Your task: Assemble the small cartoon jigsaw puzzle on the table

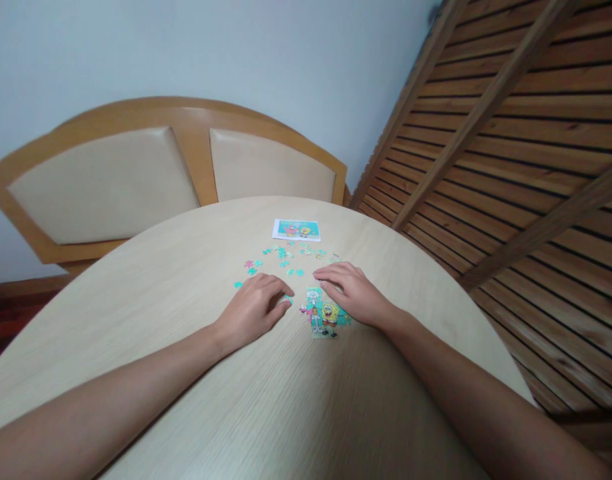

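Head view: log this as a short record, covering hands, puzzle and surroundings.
left hand: beside a teal piece; grip unclear
right hand: partly covering the joined section; grip unclear
joined section: flat on the round table
loose pieces: scattered, mostly between hands and printed sheet
background: padded wooden backrest; slatted wood panel, right

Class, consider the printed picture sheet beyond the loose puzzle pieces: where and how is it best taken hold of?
Probably pinch the picture sheet by its right edge, top and underside, bringing the right hand in from the right. It lies roughly flat, so an edge suits a pinch; bare table flanks that edge, while loose puzzle pieces lie just off its near edge.
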`<move>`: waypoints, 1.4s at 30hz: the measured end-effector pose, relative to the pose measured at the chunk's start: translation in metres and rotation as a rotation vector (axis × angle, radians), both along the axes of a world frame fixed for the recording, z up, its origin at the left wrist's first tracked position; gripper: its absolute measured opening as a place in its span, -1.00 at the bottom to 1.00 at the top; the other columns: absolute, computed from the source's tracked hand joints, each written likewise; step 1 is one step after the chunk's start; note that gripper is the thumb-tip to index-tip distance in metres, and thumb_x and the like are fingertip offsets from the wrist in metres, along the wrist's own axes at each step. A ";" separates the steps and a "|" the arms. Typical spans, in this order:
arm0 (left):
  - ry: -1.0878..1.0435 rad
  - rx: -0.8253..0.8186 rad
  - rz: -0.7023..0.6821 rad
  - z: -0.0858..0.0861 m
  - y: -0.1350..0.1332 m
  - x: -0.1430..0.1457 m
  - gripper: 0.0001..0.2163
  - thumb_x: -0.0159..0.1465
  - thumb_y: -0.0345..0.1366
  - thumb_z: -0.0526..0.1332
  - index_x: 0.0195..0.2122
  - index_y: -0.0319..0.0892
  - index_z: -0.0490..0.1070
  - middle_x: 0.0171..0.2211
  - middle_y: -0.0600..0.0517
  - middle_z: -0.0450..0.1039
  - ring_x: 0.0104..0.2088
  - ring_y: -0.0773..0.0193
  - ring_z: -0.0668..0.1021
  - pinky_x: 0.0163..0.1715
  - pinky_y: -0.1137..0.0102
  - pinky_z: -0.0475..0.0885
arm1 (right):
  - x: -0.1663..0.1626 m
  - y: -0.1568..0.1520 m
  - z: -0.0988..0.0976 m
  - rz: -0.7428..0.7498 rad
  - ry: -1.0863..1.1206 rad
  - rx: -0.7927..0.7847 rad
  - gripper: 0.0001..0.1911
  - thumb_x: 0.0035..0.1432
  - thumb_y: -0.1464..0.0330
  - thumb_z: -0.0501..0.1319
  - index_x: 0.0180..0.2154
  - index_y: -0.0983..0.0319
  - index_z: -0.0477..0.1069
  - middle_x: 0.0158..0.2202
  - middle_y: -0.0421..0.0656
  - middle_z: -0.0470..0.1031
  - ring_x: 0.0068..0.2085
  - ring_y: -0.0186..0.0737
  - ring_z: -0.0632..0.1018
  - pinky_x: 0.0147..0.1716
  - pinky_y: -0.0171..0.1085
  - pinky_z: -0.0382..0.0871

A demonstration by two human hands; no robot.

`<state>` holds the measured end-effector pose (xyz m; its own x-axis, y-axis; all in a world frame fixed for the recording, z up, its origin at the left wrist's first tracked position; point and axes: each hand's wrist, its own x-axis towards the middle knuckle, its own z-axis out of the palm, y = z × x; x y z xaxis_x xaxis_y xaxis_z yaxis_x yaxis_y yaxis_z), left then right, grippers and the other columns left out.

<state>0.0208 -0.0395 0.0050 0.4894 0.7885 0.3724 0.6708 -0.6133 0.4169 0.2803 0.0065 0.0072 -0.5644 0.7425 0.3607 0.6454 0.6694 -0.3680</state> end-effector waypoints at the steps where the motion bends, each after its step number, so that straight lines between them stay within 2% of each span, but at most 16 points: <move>1: -0.001 0.001 0.001 0.000 0.000 0.000 -0.89 0.37 -0.32 0.20 -0.10 -0.11 0.47 -0.16 -0.01 0.56 -0.09 0.10 0.53 -0.02 0.14 0.40 | 0.001 0.000 0.000 -0.021 -0.014 0.009 -0.75 0.37 0.30 0.15 -0.02 0.13 0.55 0.04 -0.13 0.60 0.08 -0.07 0.50 0.11 0.01 0.31; 5: -0.007 0.004 0.002 0.000 -0.001 0.001 -0.88 0.35 -0.34 0.19 -0.11 -0.11 0.47 -0.16 -0.02 0.56 -0.10 0.10 0.53 -0.03 0.14 0.40 | 0.006 0.002 0.005 -0.115 -0.043 0.028 -0.85 0.29 0.29 0.25 -0.26 0.13 0.61 -0.13 -0.15 0.66 -0.01 -0.04 0.53 0.06 0.00 0.35; 7: -0.011 0.007 0.000 0.000 -0.001 0.001 -0.87 0.35 -0.35 0.17 -0.12 -0.12 0.47 -0.16 -0.03 0.56 -0.09 0.10 0.53 -0.02 0.13 0.41 | 0.008 0.003 0.009 -0.142 -0.057 -0.004 -0.90 0.24 0.32 0.29 -0.31 0.15 0.60 -0.19 -0.13 0.66 -0.07 -0.03 0.56 0.02 -0.01 0.38; 10: -0.019 0.010 -0.017 0.000 -0.002 0.001 -0.86 0.35 -0.35 0.15 -0.12 -0.12 0.46 -0.15 -0.04 0.55 -0.08 0.09 0.52 -0.02 0.11 0.42 | 0.010 0.002 0.014 -0.131 -0.023 -0.092 -0.89 0.22 0.37 0.28 -0.22 0.18 0.59 -0.18 -0.11 0.66 -0.10 -0.05 0.59 -0.02 -0.04 0.42; 14: -0.024 0.054 -0.119 0.004 -0.005 0.003 -0.80 0.34 -0.32 0.19 -0.02 -0.10 0.46 -0.04 -0.06 0.52 0.00 0.08 0.51 0.05 0.10 0.42 | 0.011 -0.001 0.016 -0.046 0.050 -0.164 -0.73 0.18 0.53 0.20 -0.13 0.18 0.56 -0.11 -0.13 0.64 -0.06 -0.13 0.59 0.03 -0.10 0.41; 21: 0.068 0.076 -0.283 0.012 -0.011 0.004 -0.74 0.37 -0.30 0.17 0.07 -0.04 0.48 0.06 -0.05 0.47 0.09 0.08 0.47 0.11 0.12 0.38 | 0.015 0.000 0.013 -0.120 -0.059 -0.063 -0.79 0.24 0.25 0.29 -0.15 0.19 0.60 -0.11 -0.05 0.61 -0.04 -0.01 0.55 0.03 -0.03 0.38; 27: 0.094 0.046 -0.296 0.010 -0.011 0.004 -0.76 0.40 -0.30 0.15 0.03 -0.06 0.51 0.00 -0.04 0.51 0.03 0.11 0.49 0.07 0.15 0.40 | 0.014 -0.001 0.014 -0.013 -0.085 -0.100 -0.78 0.28 0.41 0.20 -0.15 0.13 0.62 -0.12 -0.12 0.63 -0.02 -0.07 0.55 0.05 -0.06 0.36; 34: 0.092 0.036 -0.296 0.011 -0.011 0.004 -0.76 0.40 -0.31 0.13 0.03 -0.07 0.51 -0.01 -0.05 0.52 0.02 0.10 0.50 0.05 0.13 0.42 | 0.009 -0.006 0.016 -0.180 -0.116 -0.084 -0.75 0.24 0.19 0.28 -0.14 0.17 0.61 -0.07 -0.04 0.59 -0.01 0.01 0.54 0.04 -0.02 0.36; 42: 0.084 0.034 -0.300 0.011 -0.011 0.004 -0.76 0.40 -0.32 0.13 0.03 -0.06 0.51 -0.02 -0.05 0.52 0.02 0.09 0.50 0.04 0.13 0.42 | 0.010 -0.001 0.009 -0.220 -0.044 -0.161 -0.83 0.15 0.24 0.33 -0.26 0.19 0.58 -0.14 -0.07 0.56 -0.07 -0.04 0.53 0.01 -0.04 0.35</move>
<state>0.0253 -0.0503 0.0158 0.7283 0.5923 0.3447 0.4892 -0.8016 0.3437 0.2901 0.0053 0.0167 -0.3957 0.8947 0.2073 0.7864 0.4466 -0.4268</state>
